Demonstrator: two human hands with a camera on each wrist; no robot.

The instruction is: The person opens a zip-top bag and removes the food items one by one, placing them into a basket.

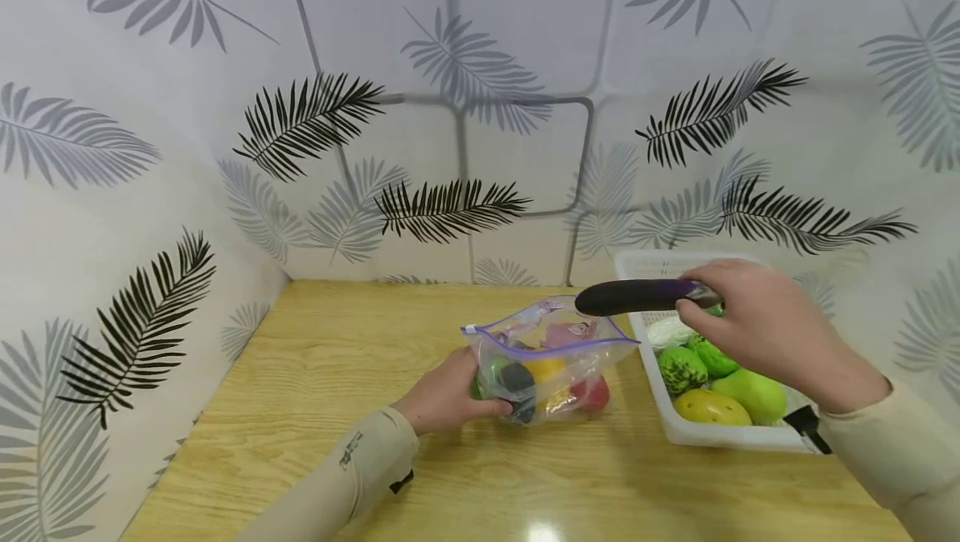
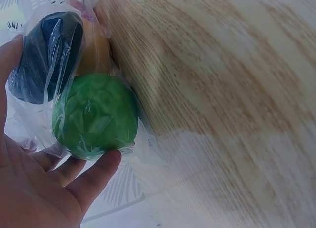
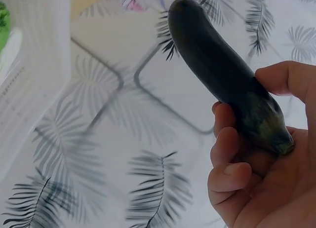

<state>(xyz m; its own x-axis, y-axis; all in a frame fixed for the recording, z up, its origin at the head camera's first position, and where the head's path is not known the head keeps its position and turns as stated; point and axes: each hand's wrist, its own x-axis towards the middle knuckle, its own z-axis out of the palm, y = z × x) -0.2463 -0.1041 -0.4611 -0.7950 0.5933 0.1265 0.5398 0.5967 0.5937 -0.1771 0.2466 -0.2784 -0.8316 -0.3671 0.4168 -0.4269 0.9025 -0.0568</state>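
Observation:
My right hand [image 1: 772, 329] grips a dark purple eggplant [image 1: 630, 297] by its stem end. Its rounded far end hangs over the opening of a clear zip bag [image 1: 558, 352] with a purple seal. In the right wrist view, fingers and thumb close round the eggplant [image 3: 217, 60]. My left hand [image 1: 450, 392] holds the bag's left side, thumb at the front. Inside, the left wrist view shows a round green vegetable [image 2: 96, 117] and a dark rounded item [image 2: 49, 57]. Yellow pieces [image 1: 551, 371] and a red item [image 1: 590, 392] also lie in the bag.
A white plastic basket [image 1: 742, 437] stands right of the bag, partly under my right arm. It holds a yellow mango-like fruit [image 1: 708, 408], a green pear [image 1: 757, 394] and bumpy green produce [image 1: 682, 369]. The wooden table [image 1: 337, 333] meets a leaf-patterned cloth [image 1: 517, 158] behind.

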